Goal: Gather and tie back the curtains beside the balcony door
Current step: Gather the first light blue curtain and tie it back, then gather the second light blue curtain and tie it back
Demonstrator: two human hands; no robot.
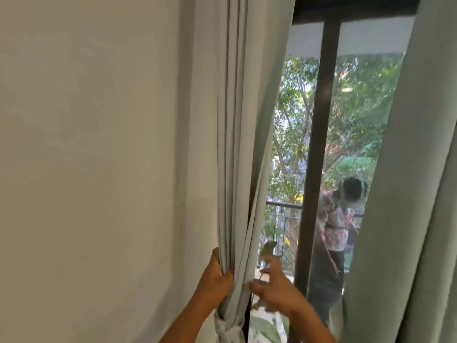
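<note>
already bunched at lower centre, the curtain (pixel 232 280) is gripped by the left hand (pixel 215 278); right hand (pixel 272 290) hovers spread, empty. a loose tie (pixel 228 328) could let folds slip.

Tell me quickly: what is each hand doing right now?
Left hand: grips the gathered left curtain.
Right hand: open, fingers spread beside the curtain, holding nothing.
</note>
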